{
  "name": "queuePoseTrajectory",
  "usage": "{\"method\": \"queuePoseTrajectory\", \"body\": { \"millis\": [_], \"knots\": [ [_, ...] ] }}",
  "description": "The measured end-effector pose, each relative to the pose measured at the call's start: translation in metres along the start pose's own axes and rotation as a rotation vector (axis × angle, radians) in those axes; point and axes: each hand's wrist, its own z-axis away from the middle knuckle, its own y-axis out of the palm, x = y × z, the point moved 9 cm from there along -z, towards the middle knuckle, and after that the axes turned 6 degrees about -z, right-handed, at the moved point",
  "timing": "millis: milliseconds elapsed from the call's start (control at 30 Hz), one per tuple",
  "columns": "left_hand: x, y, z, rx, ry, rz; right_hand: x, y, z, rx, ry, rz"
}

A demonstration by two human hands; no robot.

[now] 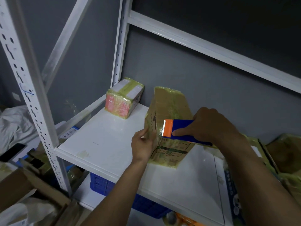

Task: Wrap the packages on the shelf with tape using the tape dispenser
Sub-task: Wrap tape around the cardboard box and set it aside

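Grips tape dispenser [182, 130] in right hand [210, 126], long axis horizontal, toothed orange end pointing frame-left, against upright cardboard package [171, 108] mid-frame on white shelf [105, 141]; clasps package's left edge with left hand [143, 145].

Grey wall [195, 75] behind. Far left, crumpled white bag [14, 124]; just below it a flat black slab, likely a phone [12, 152]. Small blue-and-white box [70, 132] near the bag, partly hidden. Low centre, blue crate [101, 183] with gridded side. Lower left, open carton [32, 185]. Bottom edge, orange object [187, 220], blurred.
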Motion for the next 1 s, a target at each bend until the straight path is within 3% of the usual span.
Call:
{"method": "queuePoseTrajectory", "body": {
  "millis": [67,200,367,567,700,1000],
  "knots": [
    [-0.005,-0.006,0.004,-0.041,0.075,0.065,-0.002,0.002,-0.001,0.010,0.007,-0.013],
    [-0.006,0.017,0.022,0.187,0.184,0.170,-0.005,0.004,-0.002,0.010,0.002,-0.016],
    [-0.018,0.010,0.011,0.325,0.311,0.122,-0.014,0.006,0.000,0.006,-0.001,-0.025],
    [-0.073,0.012,-0.011,0.517,0.741,-0.376,-0.023,0.009,0.009,-0.024,-0.010,-0.039],
    [-0.099,0.017,-0.014,0.516,0.970,-0.655,-0.031,0.010,0.012,-0.049,-0.004,-0.035],
    [-0.099,0.016,-0.001,0.379,1.150,-0.632,-0.046,0.015,0.021,-0.055,-0.015,-0.162]
  ]
}}
